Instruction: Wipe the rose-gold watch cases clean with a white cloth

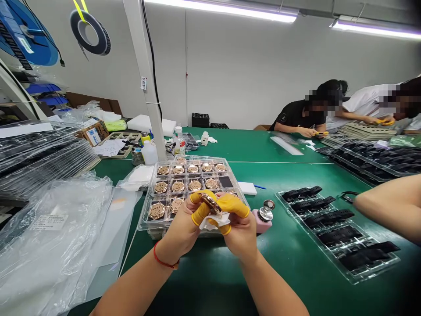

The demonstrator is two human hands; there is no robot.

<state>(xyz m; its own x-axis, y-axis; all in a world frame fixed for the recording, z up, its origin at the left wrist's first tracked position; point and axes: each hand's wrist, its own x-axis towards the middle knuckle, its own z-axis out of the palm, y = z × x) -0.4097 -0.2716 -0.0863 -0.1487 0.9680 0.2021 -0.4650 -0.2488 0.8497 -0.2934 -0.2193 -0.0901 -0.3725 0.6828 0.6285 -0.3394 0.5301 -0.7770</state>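
Note:
A round rose-gold watch case [211,202] is tilted on edge between my hands, above the near edge of a clear tray. My left hand [186,224], with yellow finger cots and a red string at the wrist, grips the case from the left. My right hand [240,221], also in yellow cots, pinches a white cloth [215,221] against the case's lower side. The clear plastic tray [144,215] holds rows of similar cases, their marked sides up; one visible compartment at its right shows only a dark base. My hands hide part of its near right corner.
Right of the tray stands a pink bottle [262,221] with a metal top. Further right lies a tray of black straps [324,215], near another person's arm [391,206]. Plastic bags [59,250] cover the left side; bottles [149,152] and a post [144,74] stand behind.

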